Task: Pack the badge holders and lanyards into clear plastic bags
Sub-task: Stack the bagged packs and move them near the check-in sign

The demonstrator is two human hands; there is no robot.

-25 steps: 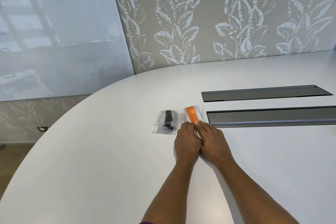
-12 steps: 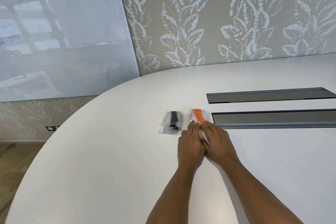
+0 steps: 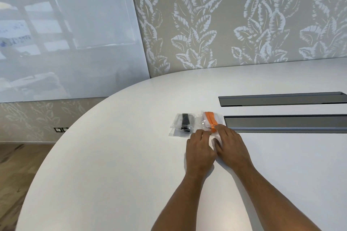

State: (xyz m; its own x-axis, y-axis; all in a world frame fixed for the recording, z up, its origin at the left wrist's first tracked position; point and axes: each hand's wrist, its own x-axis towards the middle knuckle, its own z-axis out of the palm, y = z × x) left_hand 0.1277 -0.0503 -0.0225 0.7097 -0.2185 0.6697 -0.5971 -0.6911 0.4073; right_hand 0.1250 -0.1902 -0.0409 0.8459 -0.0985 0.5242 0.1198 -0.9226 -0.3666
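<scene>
White table (image 3: 112,165), leaf-patterned wall (image 3: 234,24)

On the table (image 3: 112,165), a bag holding a lanyard (image 3: 210,121) lies just left of the nearer cable slot (image 3: 285,123), with a second bagged lanyard (image 3: 183,124) just left of the first. The farther cable slot (image 3: 281,98) runs behind the nearer one. The left hand (image 3: 200,149) and right hand (image 3: 230,145) rest side by side on the near end of the bag beside the slot.

White oval table (image 3: 116,165), two clear bags side by side, black-lanyard bag (image 3: 181,124), orange-lanyard bag (image 3: 209,121), two grey slots (image 3: 281,124)
</scene>
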